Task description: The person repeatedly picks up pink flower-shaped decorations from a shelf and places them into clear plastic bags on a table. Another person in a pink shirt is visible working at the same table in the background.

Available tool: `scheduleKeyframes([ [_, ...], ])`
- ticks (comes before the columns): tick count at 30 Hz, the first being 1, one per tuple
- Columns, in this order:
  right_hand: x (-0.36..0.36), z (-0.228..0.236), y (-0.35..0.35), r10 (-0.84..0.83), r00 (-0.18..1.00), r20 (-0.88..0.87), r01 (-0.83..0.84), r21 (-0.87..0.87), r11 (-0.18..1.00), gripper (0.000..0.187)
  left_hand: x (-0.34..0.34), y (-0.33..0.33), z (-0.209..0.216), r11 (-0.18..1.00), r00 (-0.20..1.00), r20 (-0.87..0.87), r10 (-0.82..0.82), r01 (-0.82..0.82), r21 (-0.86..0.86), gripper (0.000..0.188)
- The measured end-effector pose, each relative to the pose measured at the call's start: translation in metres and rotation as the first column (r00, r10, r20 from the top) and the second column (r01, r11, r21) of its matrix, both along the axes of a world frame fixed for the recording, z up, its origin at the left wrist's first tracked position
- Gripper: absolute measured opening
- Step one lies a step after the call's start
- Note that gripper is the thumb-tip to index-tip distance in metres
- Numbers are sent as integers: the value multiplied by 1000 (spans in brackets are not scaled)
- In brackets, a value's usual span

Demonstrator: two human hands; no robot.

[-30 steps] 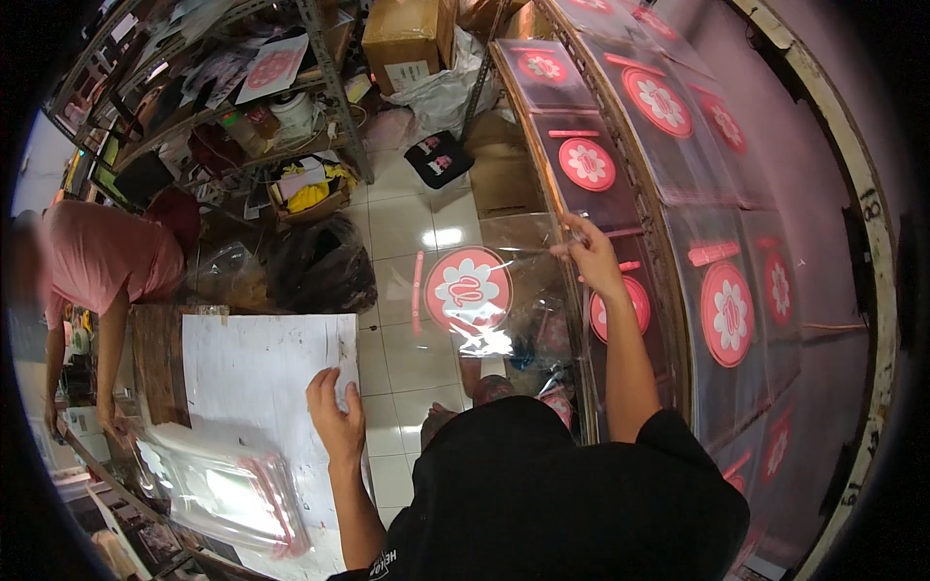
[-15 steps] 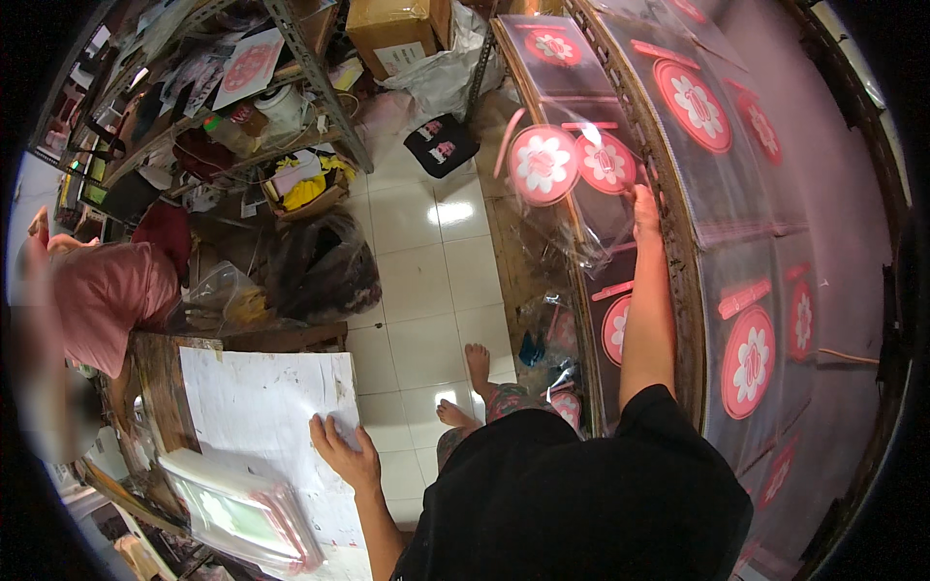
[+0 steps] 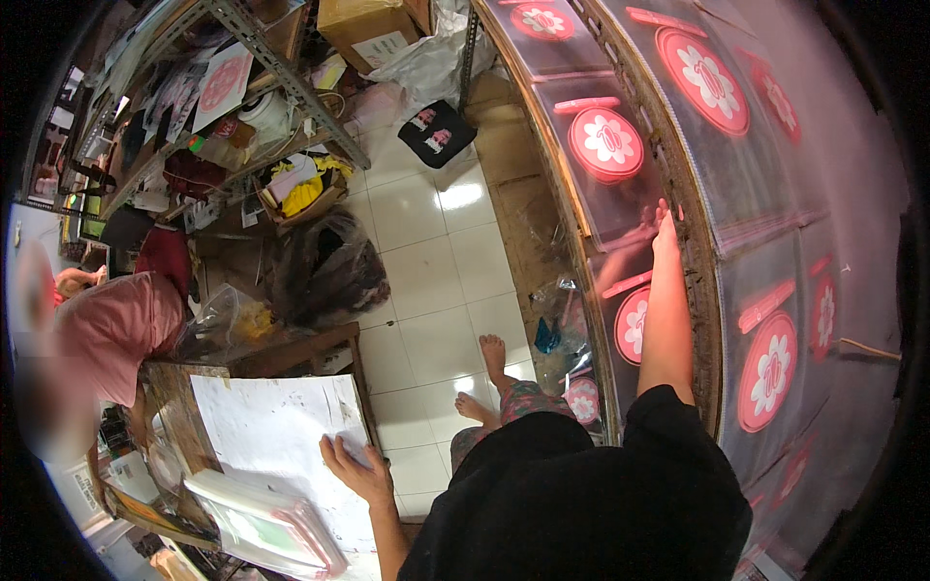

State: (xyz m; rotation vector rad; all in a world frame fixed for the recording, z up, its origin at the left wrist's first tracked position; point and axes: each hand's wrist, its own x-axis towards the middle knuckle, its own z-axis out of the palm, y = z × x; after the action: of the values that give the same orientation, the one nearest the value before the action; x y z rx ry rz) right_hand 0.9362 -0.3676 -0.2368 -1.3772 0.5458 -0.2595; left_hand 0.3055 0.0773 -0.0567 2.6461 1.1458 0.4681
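Note:
My left hand [image 3: 356,468] rests on a large white board [image 3: 281,416] on the wooden table at lower left, its fingers spread. On the right, my right hand [image 3: 665,230] is stretched over a long shelf, at the metal rail beside clear plastic sheets. Its fingers are extended and nothing shows in them. Just beyond it lies a clear plastic sheet [image 3: 572,208] printed with a pink disc and white flower. Another printed sheet [image 3: 635,324] lies nearer me, partly behind my forearm. A stack of clear plastic sheets [image 3: 266,523] sits on the white board near my left hand.
More printed sheets [image 3: 770,373] cover the higher rack level at right, behind a metal rail [image 3: 699,290]. A black cap [image 3: 436,134] lies on the tiled floor [image 3: 426,271]. Dark plastic bags [image 3: 325,271] stand beyond the table. A co-worker in a pink garment [image 3: 121,334] is at far left.
The printed plastic sheet that my right hand held raised now lies flat on the shelf, and that hand has let go. My left hand stays on the white board. The view has shifted slightly.

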Motion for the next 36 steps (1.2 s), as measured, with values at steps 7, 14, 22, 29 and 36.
scheduleKeyframes([
  [7, 16, -18, -10, -51, 999, 7, 52, -50, 997, 36, -1, 1, -3, 999, 999, -32, 31, -32, -13, 53],
  [14, 29, -30, -22, -66, 998, -10, 65, -81, 995, 34, 0, -1, -2, 999, 999, -36, 39, -40, -32, 54],
  [22, 34, -48, -32, -54, 998, -17, 52, -109, 993, 39, -4, -1, -5, 997, 998, -33, 53, -54, -50, 54],
  [29, 23, -28, -16, -89, 996, -11, 87, -144, 986, 47, -2, 0, -6, 997, 999, -20, 46, -47, -55, 53],
  [36, 26, -45, -13, -142, 989, 37, 145, -124, 982, 49, -1, -2, -1, 998, 999, -17, 44, -45, -37, 53],
])
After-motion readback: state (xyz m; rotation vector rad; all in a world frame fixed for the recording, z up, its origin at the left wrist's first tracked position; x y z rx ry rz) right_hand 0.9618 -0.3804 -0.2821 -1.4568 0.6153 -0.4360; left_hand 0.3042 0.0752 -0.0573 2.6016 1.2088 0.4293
